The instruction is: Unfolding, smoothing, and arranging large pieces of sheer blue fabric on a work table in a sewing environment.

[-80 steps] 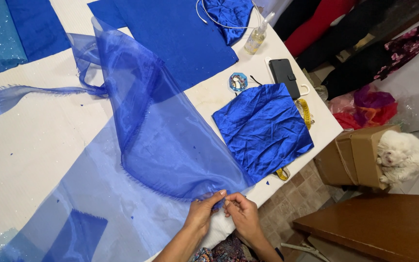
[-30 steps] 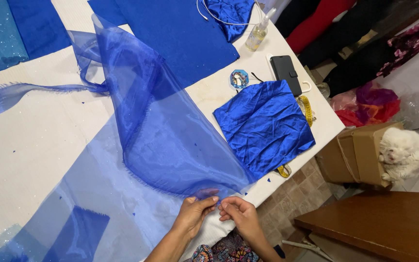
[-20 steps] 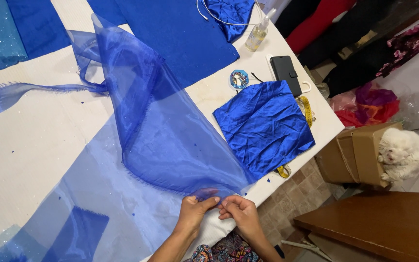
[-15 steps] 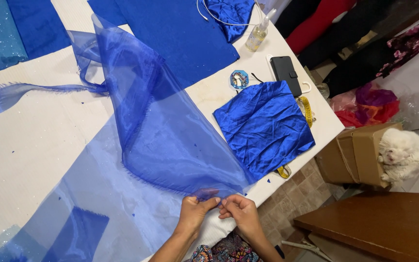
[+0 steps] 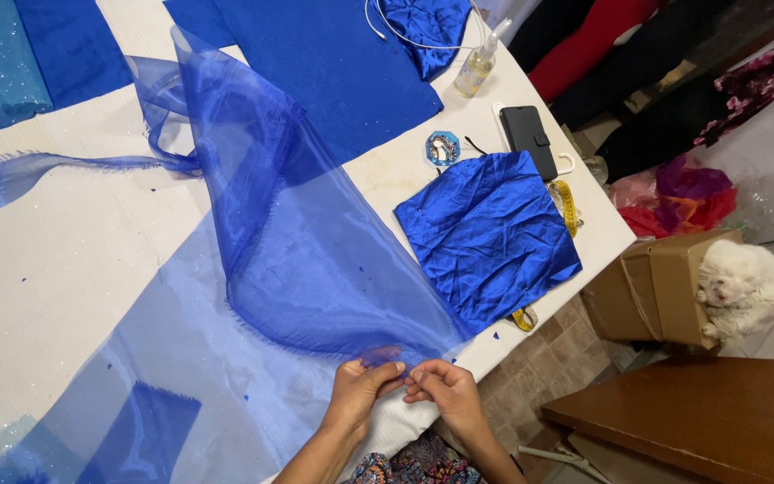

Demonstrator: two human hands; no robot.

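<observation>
Between my two hands, at the near edge of the table [image 5: 64,269], I have the corner of the sheer blue organza [image 5: 315,260]. My left hand [image 5: 360,392] is pinched closed on its frayed hem, thumb against fingertips, and my right hand [image 5: 441,394] is curled just beside it, fingertips touching the same bit of edge (whether it truly grips or only steadies, I cannot tell). Away from my hands the sheer cloth runs up and across the table in a long loose fold, its far end trailing off to my left as a thin strip.

Up and to the right of my right hand lies a folded piece of shiny blue satin [image 5: 485,237], with a yellow tape measure [image 5: 568,206] peeking from under it. Beyond that sit a dark phone [image 5: 530,139], a small round pin tin [image 5: 442,148] and a clear spray bottle [image 5: 477,67].

As I judge it, little is done: only the corner is gathered, and the rest of the organza lies unfolded and untrimmed.
</observation>
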